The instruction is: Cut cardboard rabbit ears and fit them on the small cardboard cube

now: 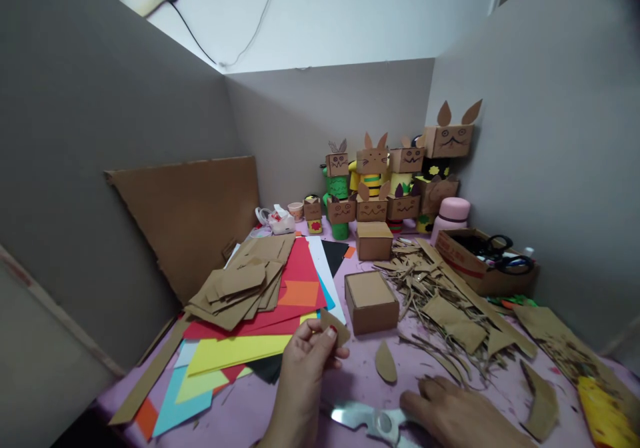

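Between the thumb and fingers of my left hand (pixel 313 361) is a small leaf-shaped cardboard piece (pixel 336 328), held up in front of the closed cardboard box (pixel 373 301). My right hand (pixel 450 408) is low over the table with curled fingers, closed on the handle end of metal scissors (pixel 373 421). Their blades point left toward my left wrist, and the handles are partly hidden under the hand. A second leaf-shaped cardboard piece (pixel 386 363) lies flat on the purple tablecloth between my hands.
Cardboard pieces (pixel 240 285) are stacked on coloured paper (pixel 240 355) at left. Cardboard scraps (pixel 430 281) spread at right, beside an open box (pixel 460 268) holding black-handled scissors (pixel 505 258). Box-headed animal figures (pixel 373 161), another box (pixel 374 241) and a pink bottle (pixel 451 215) stand behind.
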Demonstrator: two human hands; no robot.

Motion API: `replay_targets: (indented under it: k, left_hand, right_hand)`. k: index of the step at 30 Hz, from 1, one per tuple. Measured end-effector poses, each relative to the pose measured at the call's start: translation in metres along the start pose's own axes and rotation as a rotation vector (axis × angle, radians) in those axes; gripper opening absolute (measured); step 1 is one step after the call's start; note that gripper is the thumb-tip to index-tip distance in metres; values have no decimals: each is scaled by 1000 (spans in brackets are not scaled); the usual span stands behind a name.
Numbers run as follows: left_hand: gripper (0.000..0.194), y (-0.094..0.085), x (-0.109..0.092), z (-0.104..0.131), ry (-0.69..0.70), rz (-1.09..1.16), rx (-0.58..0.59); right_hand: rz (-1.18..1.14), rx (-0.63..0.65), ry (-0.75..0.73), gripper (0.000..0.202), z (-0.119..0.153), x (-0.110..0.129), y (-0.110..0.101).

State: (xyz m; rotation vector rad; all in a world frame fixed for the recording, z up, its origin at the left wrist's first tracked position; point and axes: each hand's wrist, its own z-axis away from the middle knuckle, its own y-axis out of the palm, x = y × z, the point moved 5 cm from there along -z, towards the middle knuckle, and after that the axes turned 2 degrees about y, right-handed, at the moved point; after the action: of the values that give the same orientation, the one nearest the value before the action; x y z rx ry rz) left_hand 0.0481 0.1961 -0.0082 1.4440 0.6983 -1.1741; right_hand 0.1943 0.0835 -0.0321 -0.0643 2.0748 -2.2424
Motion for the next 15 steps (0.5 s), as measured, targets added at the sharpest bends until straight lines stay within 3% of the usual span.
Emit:
replay_targets:
  k: [4, 15]
  left_hand:
    - [28, -1, -12, 0, 33, 20, -26]
    - [28, -9, -24, -4, 92, 39, -67]
  right_hand:
    - [-90, -9, -50, 20, 3, 3, -17]
    - [-433, 43, 75, 17, 13, 10, -52]
